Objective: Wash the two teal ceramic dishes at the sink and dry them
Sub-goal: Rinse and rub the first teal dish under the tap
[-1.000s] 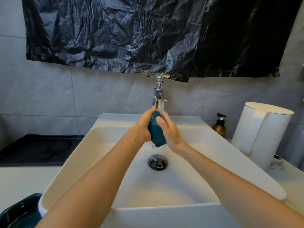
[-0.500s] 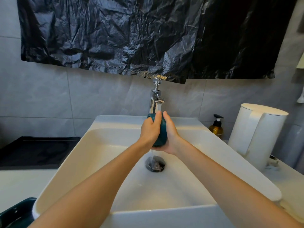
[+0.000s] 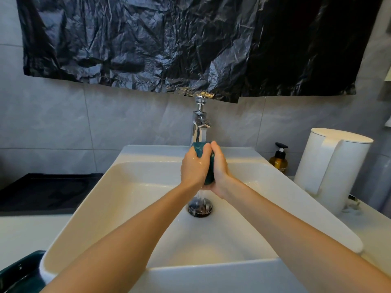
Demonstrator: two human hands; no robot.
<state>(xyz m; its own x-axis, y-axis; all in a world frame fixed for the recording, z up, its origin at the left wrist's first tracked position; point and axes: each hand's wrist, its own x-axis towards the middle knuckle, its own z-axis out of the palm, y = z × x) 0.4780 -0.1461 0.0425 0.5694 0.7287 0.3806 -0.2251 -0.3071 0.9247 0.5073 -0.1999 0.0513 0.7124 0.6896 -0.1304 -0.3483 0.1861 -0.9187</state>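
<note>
- My left hand (image 3: 193,167) and right hand (image 3: 220,166) clasp a glossy teal ceramic dish (image 3: 209,176).
- Water from the chrome faucet (image 3: 200,123) streams over it into the smooth white sink (image 3: 137,187).

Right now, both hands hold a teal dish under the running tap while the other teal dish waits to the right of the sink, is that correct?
Not quite: the head view shows the other teal dish left of the sink, not right; the rest holds.
</note>
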